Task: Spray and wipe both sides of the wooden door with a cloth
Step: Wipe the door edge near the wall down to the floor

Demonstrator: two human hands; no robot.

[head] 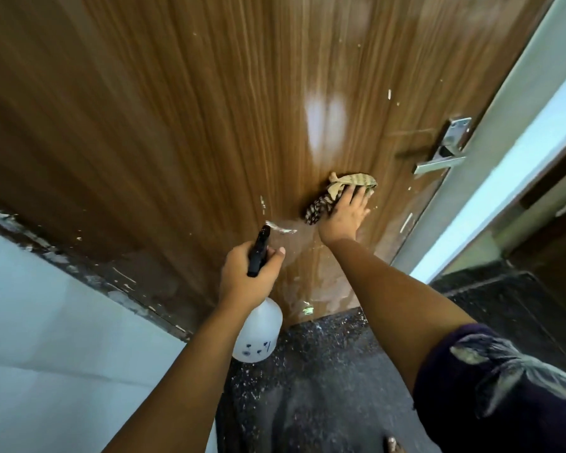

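Gripped in the left hand (249,276) is the spray bottle (258,335), fingers curled round its black trigger head (258,250), nozzle aimed at the wooden door (193,109). Lower on the door, left of the metal handle (441,158), the patterned cloth (337,194) is pressed flat by the right hand (343,217), fingers extended. Pale smears are seen on the door beside the cloth.

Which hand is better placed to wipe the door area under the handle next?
Right. The right hand already presses the cloth on the door, near the handle; the left hand holds the spray bottle.
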